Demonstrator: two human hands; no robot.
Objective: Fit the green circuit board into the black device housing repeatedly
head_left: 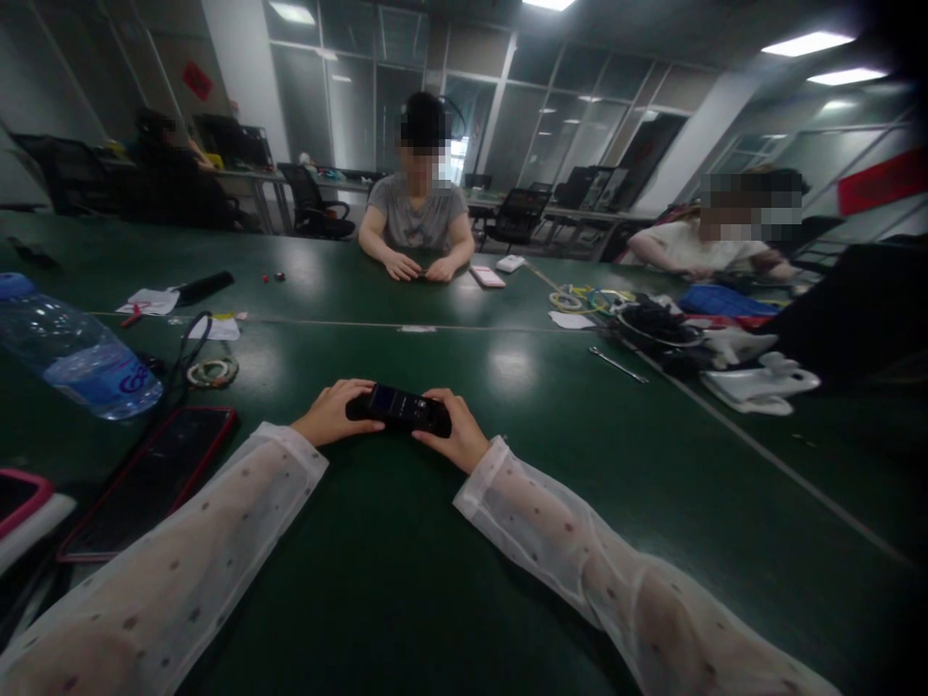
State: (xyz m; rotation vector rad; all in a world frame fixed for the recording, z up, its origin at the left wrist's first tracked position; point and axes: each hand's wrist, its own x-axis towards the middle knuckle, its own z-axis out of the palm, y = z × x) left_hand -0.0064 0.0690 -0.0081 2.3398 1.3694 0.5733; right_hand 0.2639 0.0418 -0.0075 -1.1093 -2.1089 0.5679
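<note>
A small black device [397, 407] with a lit screen lies sideways between my two hands, low over the green table [362, 580]. My left hand [334, 414] grips its left end, thumb on the near side and fingers on the far side. At its right end, my right hand [458, 430] holds it in the same way. Both forearms wear sheer white sleeves with dark dots. Left of my left hand lies a phone with a red edge [156, 478].
On the left are a water bottle [87, 353], a coiled cable [212, 372] and a pink-edged phone [21, 503]. A wrench [618, 364], black cables [656, 324] and a white plastic object [761, 385] lie on the right. People sit across the table.
</note>
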